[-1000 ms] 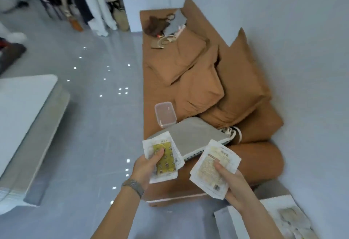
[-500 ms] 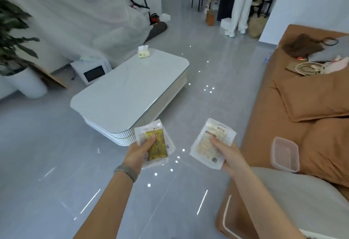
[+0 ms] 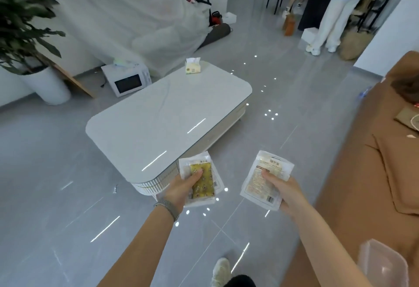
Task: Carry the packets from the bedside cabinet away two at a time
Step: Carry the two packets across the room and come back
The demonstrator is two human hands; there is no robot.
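My left hand [image 3: 181,190] grips a clear packet with a yellow patterned insert [image 3: 205,179], thumb pressed on its face. In my right hand [image 3: 284,192] is a white packet with a pale printed label [image 3: 257,181], pinched between thumb and fingers. Both packets are held out in front of me above the grey floor, just short of the near corner of the white coffee table [image 3: 158,119]. The bedside cabinet is out of view.
A tissue pack [image 3: 192,65] lies on the table's far end. A brown sofa [image 3: 371,164] runs along the right, with a clear plastic box [image 3: 383,266] near me. A microwave [image 3: 127,80], a potted plant [image 3: 25,35] and people's legs [image 3: 326,26] stand further off.
The view has swung left from the sofa to the coffee table and drawn closer to it. Both hands still hold their packets, carried along in front of me.
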